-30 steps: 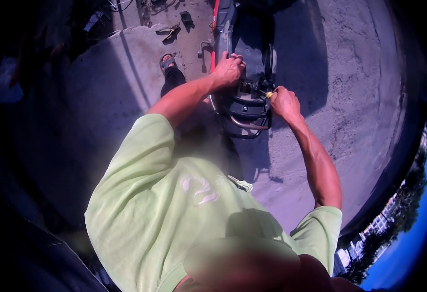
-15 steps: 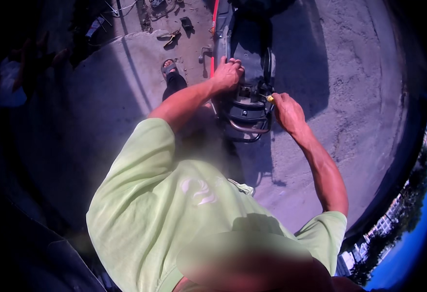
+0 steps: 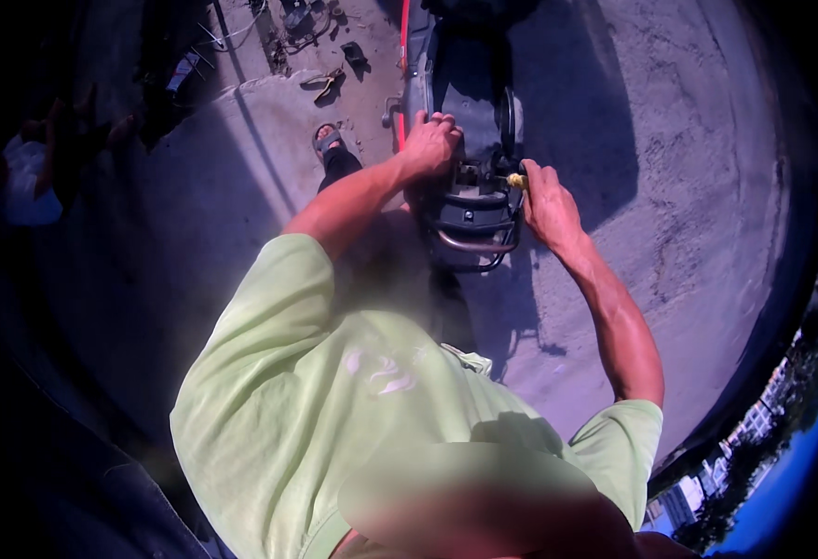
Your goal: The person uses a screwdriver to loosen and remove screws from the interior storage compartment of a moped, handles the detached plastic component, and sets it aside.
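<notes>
Head view: the right hand (image 3: 549, 205) grips a yellow-handled tool (image 3: 517, 181) jutting out leftward.

I count one left hand (image 3: 430, 144) at twelve o'clock and one right hand (image 3: 547, 205) at two, so two hands in all. There is one motorbike (image 3: 470, 202) near twelve, with one red strip (image 3: 403, 56). Between one and two is one yellow-handled tool (image 3: 519, 181), probably a screwdriver. One sandalled foot (image 3: 327, 140) is at eleven, one light green T-shirt (image 3: 381, 419) towards six.
</notes>
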A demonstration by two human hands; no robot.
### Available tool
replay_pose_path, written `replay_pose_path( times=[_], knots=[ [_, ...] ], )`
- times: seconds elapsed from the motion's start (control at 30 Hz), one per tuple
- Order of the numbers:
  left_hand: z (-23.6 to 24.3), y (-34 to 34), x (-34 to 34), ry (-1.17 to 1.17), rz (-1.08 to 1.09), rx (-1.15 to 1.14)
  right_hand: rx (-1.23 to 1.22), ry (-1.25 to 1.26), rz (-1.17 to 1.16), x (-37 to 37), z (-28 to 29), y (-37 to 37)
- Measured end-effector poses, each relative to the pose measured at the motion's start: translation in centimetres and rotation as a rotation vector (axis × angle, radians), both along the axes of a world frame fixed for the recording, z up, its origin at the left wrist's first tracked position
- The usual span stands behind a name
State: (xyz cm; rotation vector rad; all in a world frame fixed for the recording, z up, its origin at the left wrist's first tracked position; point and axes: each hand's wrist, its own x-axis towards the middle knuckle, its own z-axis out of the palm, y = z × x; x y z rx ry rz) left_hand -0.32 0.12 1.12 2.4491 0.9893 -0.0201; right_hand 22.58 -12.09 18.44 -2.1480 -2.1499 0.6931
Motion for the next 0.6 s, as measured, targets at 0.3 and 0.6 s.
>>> replay_pose_path(
  times=[0.3,0.6],
  knots=[
    [-0.7,0.1,-0.1,0.02,-0.004,0.021,0.047,-0.094,-0.107,-1.5,1.1,0.0],
    [0.5,0.3,0.1,0.034,-0.005,0.011,-0.095,-0.067,-0.233,-2.1,0.9,0.1]
  ],
)
